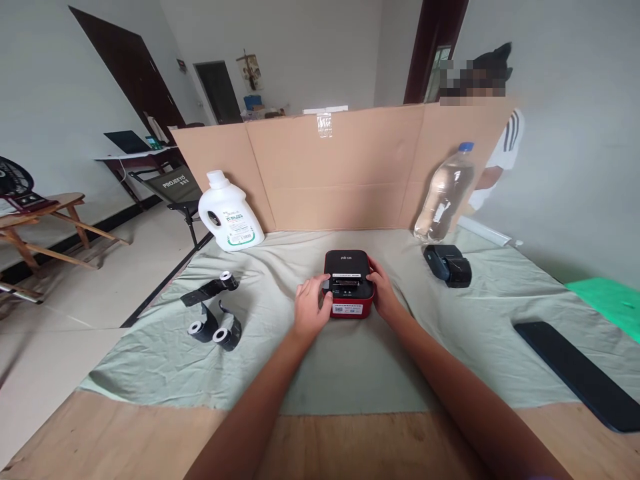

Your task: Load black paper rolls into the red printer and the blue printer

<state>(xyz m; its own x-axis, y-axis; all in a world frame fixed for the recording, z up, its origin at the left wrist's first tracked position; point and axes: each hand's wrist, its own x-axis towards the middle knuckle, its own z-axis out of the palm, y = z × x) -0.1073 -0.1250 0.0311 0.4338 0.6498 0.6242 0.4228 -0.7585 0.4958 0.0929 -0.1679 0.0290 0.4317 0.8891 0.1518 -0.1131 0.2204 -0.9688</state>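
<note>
Two hands [345, 301] flanking printer [349, 283] (upright)

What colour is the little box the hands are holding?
The box is black on top and red around the bottom, seen in the head view.

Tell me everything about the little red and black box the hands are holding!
The small printer is a boxy machine with rounded corners, a glossy black top and a red lower body that looks like plastic. A slot crosses its top, and a white label sits on its front. It stands flat on the pale green cloth. The left hand and right hand touch its sides.
</note>
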